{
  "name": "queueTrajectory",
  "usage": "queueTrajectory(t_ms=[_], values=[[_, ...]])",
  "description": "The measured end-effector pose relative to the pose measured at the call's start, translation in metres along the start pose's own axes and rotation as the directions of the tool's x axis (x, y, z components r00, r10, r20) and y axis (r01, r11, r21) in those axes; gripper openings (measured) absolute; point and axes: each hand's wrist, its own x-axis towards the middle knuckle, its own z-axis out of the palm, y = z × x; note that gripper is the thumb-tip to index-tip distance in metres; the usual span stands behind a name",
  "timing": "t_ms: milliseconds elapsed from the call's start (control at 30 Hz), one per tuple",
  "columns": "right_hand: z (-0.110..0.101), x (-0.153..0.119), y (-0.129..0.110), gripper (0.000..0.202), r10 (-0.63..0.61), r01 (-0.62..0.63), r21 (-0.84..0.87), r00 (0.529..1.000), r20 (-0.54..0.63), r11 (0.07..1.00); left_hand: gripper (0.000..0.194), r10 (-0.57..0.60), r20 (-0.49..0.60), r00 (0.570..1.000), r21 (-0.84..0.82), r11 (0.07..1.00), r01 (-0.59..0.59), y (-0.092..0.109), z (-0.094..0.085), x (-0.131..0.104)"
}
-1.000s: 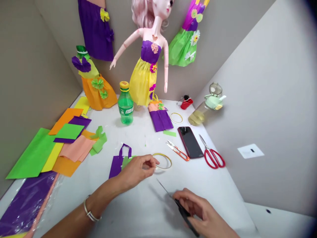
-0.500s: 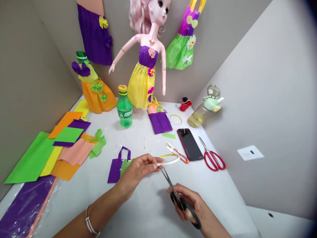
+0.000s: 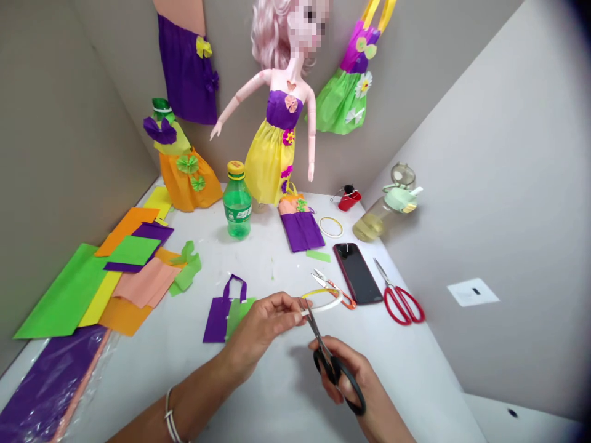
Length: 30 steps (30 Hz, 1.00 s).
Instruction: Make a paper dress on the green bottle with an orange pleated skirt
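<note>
My left hand pinches a narrow ring of double-sided tape, white outside and yellow inside, between thumb and fingers. My right hand has its fingers in the handles of black scissors. The blades point up and left, slightly parted, with the white tape between them just beside my left fingertips. Under my left hand, partly hidden, lies a small purple fabric bag with a green patch. Beyond the tape ring are orange-handled thread snips.
Right: a phone, red-handled scissors and a water bottle. Behind: a green soda bottle, a dressed doll, a decorated purple pouch and another tape ring. Coloured fabric sheets lie left.
The scissors have moved up and slightly left, and their blades now straddle the tape at my left fingertips. My left hand still holds the tape ring. The view has shifted slightly.
</note>
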Motion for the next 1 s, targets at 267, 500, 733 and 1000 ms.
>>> queueTrajectory(t_ms=[267, 500, 733, 1000], values=[[0.001, 0.004, 0.001, 0.074, 0.012, -0.017, -0.059, 0.996, -0.089, 0.998, 0.009, 0.013, -0.001, 1.000, 0.040, 0.999, -0.013, -0.001, 0.000, 0.003], [0.001, 0.005, -0.005, 0.076, -0.152, 0.156, -0.097, 0.987, 0.049, 0.983, 0.007, 0.076, 0.045, 0.996, 0.180, 0.980, -0.083, -0.001, -0.004, 0.007], [-0.030, -0.005, -0.005, 0.058, -0.262, 0.247, -0.295, 0.965, -0.012, 0.923, 0.007, 0.129, 0.003, 0.992, 0.381, 0.917, -0.121, -0.005, -0.012, 0.015], [-0.054, -0.017, 0.009, 0.049, -0.218, 0.228, -0.885, 0.965, 0.149, 0.405, 0.008, 0.207, 0.009, 0.978, 0.742, 0.655, -0.145, 0.004, -0.029, 0.002]])
